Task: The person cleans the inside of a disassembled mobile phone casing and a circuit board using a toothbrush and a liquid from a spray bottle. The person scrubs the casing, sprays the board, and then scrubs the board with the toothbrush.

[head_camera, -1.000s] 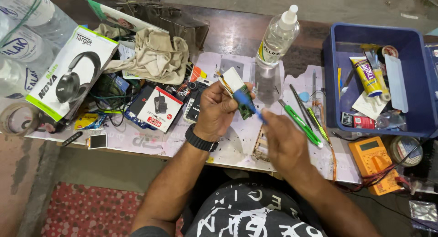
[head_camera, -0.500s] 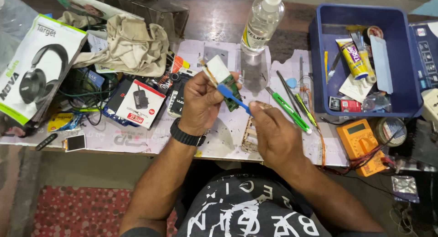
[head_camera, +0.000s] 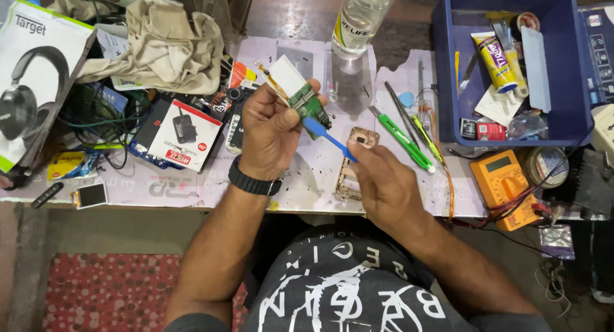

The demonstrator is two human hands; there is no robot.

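Green circuit board (head_camera: pixel 311 106) with a white block attached sits gripped in the left hand (head_camera: pixel 272 130) above the table (head_camera: pixel 192 188), while the right hand (head_camera: pixel 384 185) pinches a blue tool (head_camera: pixel 327 136) whose tip touches the board.

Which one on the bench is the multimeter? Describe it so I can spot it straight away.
Start at the blue bin at the bench's right end. Just below its front wall, near the bench edge, lies the multimeter. It is the only orange thing there, a flat box with a small screen and a dial, beside a round tape roll.
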